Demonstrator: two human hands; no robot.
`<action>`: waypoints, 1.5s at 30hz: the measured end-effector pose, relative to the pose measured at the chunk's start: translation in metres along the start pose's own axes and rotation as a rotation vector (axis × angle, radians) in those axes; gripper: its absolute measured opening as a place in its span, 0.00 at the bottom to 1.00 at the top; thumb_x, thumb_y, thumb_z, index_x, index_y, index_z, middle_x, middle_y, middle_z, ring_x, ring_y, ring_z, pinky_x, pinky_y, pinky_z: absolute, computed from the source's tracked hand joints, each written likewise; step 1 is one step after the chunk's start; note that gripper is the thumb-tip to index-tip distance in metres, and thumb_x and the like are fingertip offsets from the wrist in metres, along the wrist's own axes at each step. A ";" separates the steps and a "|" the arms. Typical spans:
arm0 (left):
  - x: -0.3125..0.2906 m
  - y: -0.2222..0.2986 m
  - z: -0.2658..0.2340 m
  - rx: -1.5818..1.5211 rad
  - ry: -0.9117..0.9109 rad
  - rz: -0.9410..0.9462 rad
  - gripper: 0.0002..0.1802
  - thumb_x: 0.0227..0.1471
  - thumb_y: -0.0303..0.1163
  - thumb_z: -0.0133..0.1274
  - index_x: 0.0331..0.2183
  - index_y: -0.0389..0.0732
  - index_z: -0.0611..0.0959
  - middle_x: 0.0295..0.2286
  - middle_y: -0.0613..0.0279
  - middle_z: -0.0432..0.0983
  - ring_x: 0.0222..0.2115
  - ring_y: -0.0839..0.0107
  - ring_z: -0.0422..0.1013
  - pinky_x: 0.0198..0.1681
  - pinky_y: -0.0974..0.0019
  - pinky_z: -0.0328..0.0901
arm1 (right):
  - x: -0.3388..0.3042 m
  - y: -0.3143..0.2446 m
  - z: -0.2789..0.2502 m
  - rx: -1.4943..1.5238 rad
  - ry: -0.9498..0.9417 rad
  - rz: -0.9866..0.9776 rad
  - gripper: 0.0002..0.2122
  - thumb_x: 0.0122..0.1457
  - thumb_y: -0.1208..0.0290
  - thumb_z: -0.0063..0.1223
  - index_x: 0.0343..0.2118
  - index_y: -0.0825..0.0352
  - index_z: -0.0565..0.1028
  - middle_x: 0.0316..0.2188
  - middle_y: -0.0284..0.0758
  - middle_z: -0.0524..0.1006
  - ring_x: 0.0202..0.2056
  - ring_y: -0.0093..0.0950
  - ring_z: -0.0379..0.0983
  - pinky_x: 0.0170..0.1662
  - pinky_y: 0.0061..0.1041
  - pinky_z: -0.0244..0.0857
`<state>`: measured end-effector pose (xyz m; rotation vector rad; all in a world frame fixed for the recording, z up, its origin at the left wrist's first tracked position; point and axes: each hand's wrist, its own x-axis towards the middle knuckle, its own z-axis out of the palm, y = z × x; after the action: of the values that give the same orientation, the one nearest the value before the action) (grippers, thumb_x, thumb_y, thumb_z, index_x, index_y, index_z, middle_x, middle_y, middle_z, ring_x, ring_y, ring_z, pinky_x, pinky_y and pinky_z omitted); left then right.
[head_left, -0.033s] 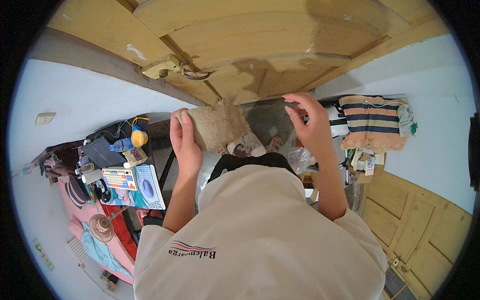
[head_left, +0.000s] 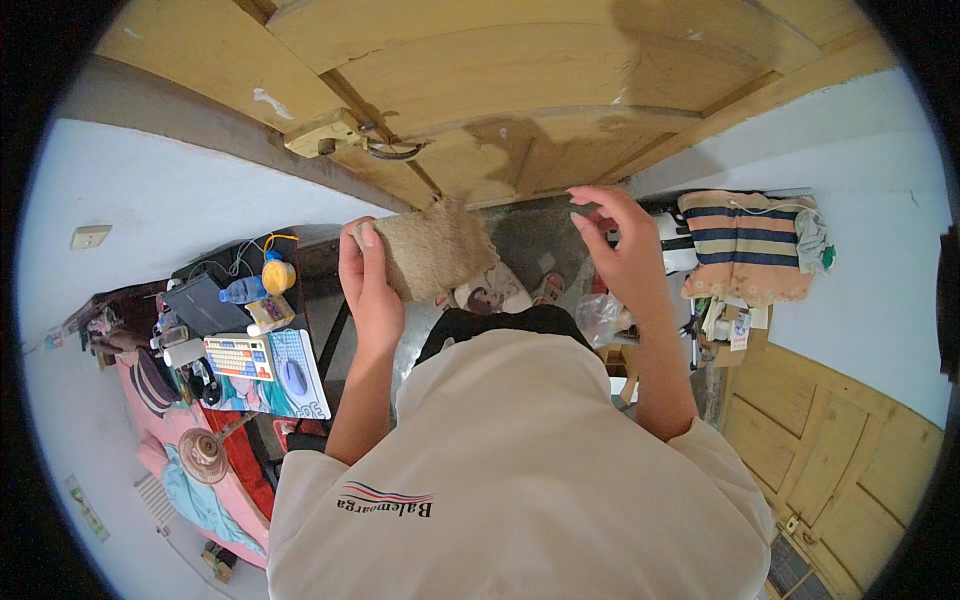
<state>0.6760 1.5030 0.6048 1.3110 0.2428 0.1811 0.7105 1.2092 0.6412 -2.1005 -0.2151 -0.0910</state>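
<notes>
A flat rectangle of coarse tan cloth (head_left: 435, 248), like burlap, is held up in front of my waist. Loose fibres fray from its far right corner. My left hand (head_left: 372, 275) grips its left edge, thumb on top and fingers behind, partly hidden. To the right of the cloth, my right hand (head_left: 622, 245) is raised in the air with thumb and index finger apart and the others curled. Nothing shows in it. Below the cloth, my feet in sandals (head_left: 549, 288) stand on the floor.
A yellow wooden door (head_left: 520, 90) with a lock (head_left: 325, 135) faces me. At left are a desk with a keyboard (head_left: 240, 357), a mouse (head_left: 292, 377) and bottles, a fan (head_left: 204, 456) and a pink bed. A striped cushion (head_left: 745, 245) lies right, above a second door (head_left: 830, 440).
</notes>
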 end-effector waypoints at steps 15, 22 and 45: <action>-0.001 -0.005 -0.004 -0.004 -0.009 0.010 0.14 0.68 0.42 0.45 0.47 0.43 0.75 0.40 0.67 0.73 0.42 0.76 0.70 0.47 0.68 0.66 | -0.008 0.012 -0.007 0.455 -0.052 0.210 0.06 0.57 0.79 0.63 0.37 0.68 0.79 0.33 0.30 0.81 0.33 0.14 0.74 0.35 0.15 0.67; -0.005 0.000 0.005 -0.017 0.033 -0.015 0.13 0.69 0.42 0.45 0.46 0.44 0.75 0.39 0.67 0.73 0.41 0.76 0.70 0.46 0.69 0.66 | -0.008 0.011 -0.005 0.280 0.001 0.226 0.05 0.57 0.75 0.64 0.34 0.68 0.79 0.26 0.29 0.80 0.27 0.15 0.72 0.31 0.16 0.65; -0.007 -0.005 0.002 0.050 -0.026 -0.012 0.14 0.69 0.43 0.44 0.46 0.43 0.75 0.38 0.68 0.71 0.39 0.77 0.69 0.45 0.68 0.66 | -0.029 -0.012 -0.070 0.406 -0.158 0.038 0.10 0.58 0.73 0.63 0.41 0.68 0.79 0.33 0.32 0.79 0.33 0.22 0.74 0.38 0.24 0.69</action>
<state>0.6701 1.4980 0.6013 1.3602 0.2343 0.1481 0.6816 1.1519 0.6823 -1.7058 -0.2646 0.1323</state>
